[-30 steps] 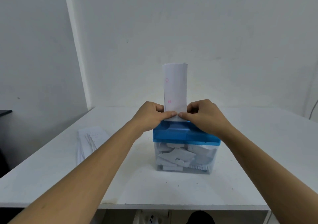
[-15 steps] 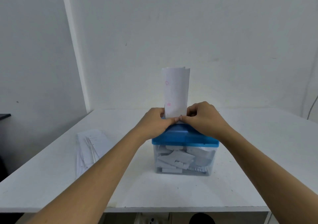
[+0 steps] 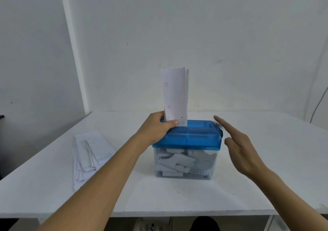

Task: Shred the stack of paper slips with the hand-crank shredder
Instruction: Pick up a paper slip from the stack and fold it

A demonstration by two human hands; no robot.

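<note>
The hand-crank shredder has a blue lid [image 3: 193, 137] on a clear bin [image 3: 184, 161] holding several shredded pieces. A folded white paper slip [image 3: 175, 94] with pink marks stands upright in the lid's slot. My left hand [image 3: 158, 127] holds the slip's lower edge, thumb in front and fingers behind, resting on the lid's left end. My right hand [image 3: 237, 143] hovers beside the lid's right end with straight fingers, touching nothing. The crank is hidden behind the lid's right side. The stack of paper slips [image 3: 90, 152] lies on the table to the left.
The white table [image 3: 266, 168] stands against a white wall, its front edge close to me. A cable hangs at the far right by the wall [image 3: 319, 103]. A dark object edge shows at the far left.
My right hand has let go of the slip and moved right, off the lid, with fingers now straight. My left hand keeps hold of the slip at the slot.
</note>
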